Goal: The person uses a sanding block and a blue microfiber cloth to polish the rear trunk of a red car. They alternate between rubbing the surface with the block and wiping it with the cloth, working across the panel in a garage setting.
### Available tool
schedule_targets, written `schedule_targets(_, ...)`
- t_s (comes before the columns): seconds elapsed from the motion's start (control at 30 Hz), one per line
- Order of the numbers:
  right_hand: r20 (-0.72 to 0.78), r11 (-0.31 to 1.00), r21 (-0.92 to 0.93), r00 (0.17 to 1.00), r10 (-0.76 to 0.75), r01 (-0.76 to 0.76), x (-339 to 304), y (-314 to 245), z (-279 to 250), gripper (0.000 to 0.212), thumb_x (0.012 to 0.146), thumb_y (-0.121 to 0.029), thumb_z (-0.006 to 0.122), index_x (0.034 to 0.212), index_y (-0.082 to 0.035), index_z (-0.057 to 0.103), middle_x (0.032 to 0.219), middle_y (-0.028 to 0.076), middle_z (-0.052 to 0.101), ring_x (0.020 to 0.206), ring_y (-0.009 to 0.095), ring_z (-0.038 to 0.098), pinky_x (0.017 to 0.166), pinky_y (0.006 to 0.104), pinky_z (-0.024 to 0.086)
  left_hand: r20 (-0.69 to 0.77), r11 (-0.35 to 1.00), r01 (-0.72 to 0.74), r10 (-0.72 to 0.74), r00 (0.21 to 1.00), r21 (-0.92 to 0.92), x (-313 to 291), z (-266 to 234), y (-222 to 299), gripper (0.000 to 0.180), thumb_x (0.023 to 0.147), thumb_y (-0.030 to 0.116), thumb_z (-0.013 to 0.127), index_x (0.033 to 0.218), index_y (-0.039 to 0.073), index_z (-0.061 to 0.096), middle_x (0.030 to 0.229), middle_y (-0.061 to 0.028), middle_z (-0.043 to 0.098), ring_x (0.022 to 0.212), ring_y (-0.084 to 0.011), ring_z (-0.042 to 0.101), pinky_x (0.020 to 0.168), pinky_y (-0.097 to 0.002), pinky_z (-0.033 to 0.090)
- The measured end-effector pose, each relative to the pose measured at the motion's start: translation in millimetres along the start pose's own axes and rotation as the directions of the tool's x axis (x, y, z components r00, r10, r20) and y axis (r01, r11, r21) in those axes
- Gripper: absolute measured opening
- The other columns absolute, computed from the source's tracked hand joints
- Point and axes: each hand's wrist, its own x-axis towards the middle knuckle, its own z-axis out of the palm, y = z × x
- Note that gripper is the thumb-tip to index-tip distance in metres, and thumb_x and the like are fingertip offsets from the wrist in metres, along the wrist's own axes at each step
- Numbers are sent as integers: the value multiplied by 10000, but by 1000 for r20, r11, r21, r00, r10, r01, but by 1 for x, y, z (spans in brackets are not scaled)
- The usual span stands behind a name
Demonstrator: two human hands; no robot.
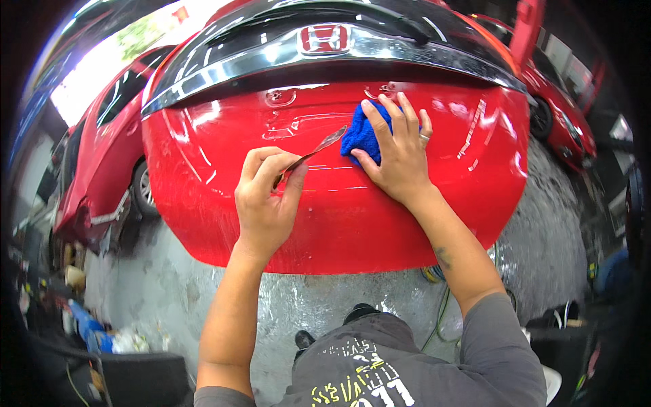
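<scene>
In front of me is a red car tailgate (339, 234) with a glossy surface. My left hand (263, 203) pinches a thin brown sheet (322, 144) that looks like sandpaper, between thumb and fingers. The sheet shows nearly edge-on, curved, its free end pointing up and right toward a blue cloth (363, 139). My right hand (401, 149) grips this crumpled cloth against the upper middle of the panel, fingers spread over it and a ring on one. Part of the cloth is hidden under the palm.
Above the panel runs a chrome strip (237, 64) with an emblem (324, 39). One red car (112, 152) stands at left, another (563, 112) at right. A thin hose (441, 319) lies on the shiny grey floor (152, 278). Blue containers (88, 327) sit at lower left.
</scene>
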Motion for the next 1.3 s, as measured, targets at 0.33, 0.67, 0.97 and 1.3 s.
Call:
schedule_targets(0.33,-31,963,187,979,202,-193,-52,-107,-56,501,869,-119,861,1348,-110,715,1144,123,794,1171,299,759,971,437,568,308,960,-164,230,923,-225,-8,-23,6,442,869,42,922,1289,74,788,1245,-148,717,1109,-298,753,912,-414,639)
schedule_targets(0.67,220,-343,779,-283,933,-525,-419,-142,-215,428,960,35,767,1366,-50,664,1167,95,773,1000,262,783,798,437,658,489,927,-362,361,794,-97,55,26,1,1024,768,345,1015,1674,295,542,1772,-233,358,1586,-505,427,1260,-623,436)
schedule_targets(0.97,244,-527,737,-561,791,-422,-536,-186,-206,406,1007,28,742,1393,-68,664,1139,95,742,896,233,751,560,399,585,686,650,-749,603,408,-126,90,116,-10,997,695,798,909,1564,368,677,1770,-248,387,1642,-517,334,1314,-748,263)
schedule_targets(1.3,94,-233,812,-275,957,-536,-386,-37,-167,619,1148,-405,704,1661,-101,535,1550,61,650,1283,187,673,983,408,564,458,667,-740,686,565,-86,77,211,38,638,760,655,936,1156,168,826,1477,-148,657,1400,-405,594,1235,-623,386)
